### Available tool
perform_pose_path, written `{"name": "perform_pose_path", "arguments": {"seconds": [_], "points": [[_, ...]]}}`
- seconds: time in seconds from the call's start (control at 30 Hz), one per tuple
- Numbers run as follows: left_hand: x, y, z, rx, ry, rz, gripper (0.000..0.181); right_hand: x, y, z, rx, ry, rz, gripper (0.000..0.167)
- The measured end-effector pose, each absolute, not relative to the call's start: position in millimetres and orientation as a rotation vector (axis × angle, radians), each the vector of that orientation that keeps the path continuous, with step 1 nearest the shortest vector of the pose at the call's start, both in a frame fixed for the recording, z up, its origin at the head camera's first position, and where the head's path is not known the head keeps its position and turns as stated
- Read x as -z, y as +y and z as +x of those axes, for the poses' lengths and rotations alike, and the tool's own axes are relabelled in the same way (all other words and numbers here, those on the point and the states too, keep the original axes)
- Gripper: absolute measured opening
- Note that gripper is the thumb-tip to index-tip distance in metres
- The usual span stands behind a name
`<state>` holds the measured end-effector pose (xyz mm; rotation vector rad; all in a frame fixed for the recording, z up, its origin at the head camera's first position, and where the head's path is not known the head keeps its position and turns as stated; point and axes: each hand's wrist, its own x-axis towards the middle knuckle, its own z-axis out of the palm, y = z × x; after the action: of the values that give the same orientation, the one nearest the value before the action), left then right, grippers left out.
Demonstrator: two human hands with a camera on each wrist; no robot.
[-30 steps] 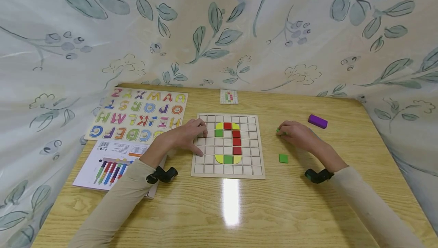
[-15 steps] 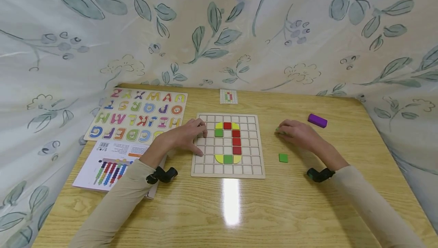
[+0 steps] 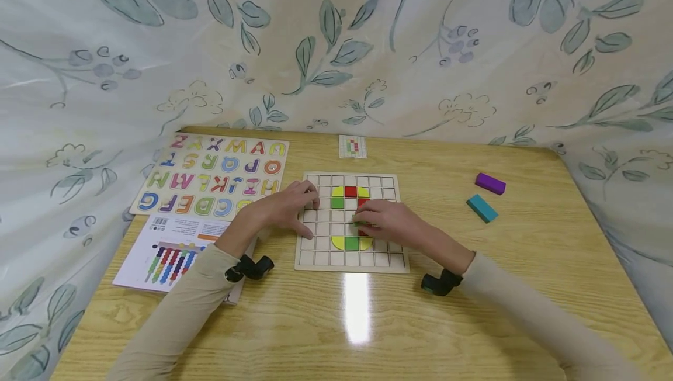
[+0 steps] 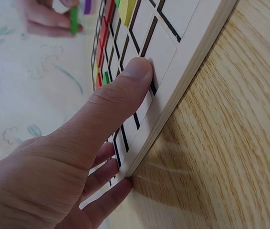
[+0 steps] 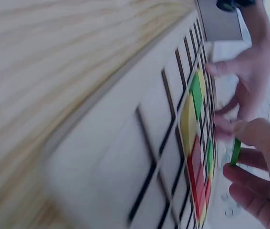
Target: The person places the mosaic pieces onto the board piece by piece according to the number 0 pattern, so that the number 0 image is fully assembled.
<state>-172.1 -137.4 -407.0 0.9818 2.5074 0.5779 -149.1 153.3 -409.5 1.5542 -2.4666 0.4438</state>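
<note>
On the table lies a square wooden grid board (image 3: 315,258), with red, green and yellow tiles laid in a ring on it. My left hand (image 3: 286,208) rests at the board's left edge, its thumb (image 4: 125,83) lying on the grid and its other fingers touching the rim. Over the middle of the board is my right hand (image 3: 391,221). It pinches a small green square tile (image 5: 236,151) between thumb and fingers, held above the grid in the right wrist view. Beneath the right hand, part of the red column of tiles is hidden.
A teal block (image 3: 482,208) and a purple block (image 3: 491,183) lie to the right. Behind the board is a small pattern card (image 3: 353,146). At left are an alphabet board (image 3: 210,173) and a white box printed with beads (image 3: 142,252). A floral cloth hangs behind.
My right hand has moved left from the table onto the board with the green tile, revealing the teal block. Its forearm now covers where another green tile lay. My left hand stays put.
</note>
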Motion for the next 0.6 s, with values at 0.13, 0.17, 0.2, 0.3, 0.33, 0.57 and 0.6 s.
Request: {"name": "perform_pose_path", "arguments": {"seconds": [0.13,0.17,0.2,0.3,0.33,0.57,0.6], "points": [[406,-136,-172,-0.580,2.502,0.973,0.052,414,132,-151,-0.438,-2.574,1.541,0.021],[406,-136,-172,-0.579,2.501,0.972,0.052,415,128,-153,-0.437,-2.592,1.536,0.020],[405,-135,-172,-0.579,2.499,0.970,0.052,416,126,-154,-0.439,-2.605,1.533,0.020],[405,-134,-173,-0.571,2.496,0.968,0.053,417,119,-158,-0.431,-2.609,1.532,0.018],[405,-134,-173,-0.568,2.498,0.969,0.053,416,117,-159,-0.425,-2.608,1.531,0.018],[405,-134,-173,-0.551,2.511,0.967,0.053,414,110,-161,-0.370,-2.683,1.496,0.017],[405,-134,-173,-0.553,2.510,0.962,0.053,414,109,-162,-0.364,-2.697,1.493,0.018]]}}
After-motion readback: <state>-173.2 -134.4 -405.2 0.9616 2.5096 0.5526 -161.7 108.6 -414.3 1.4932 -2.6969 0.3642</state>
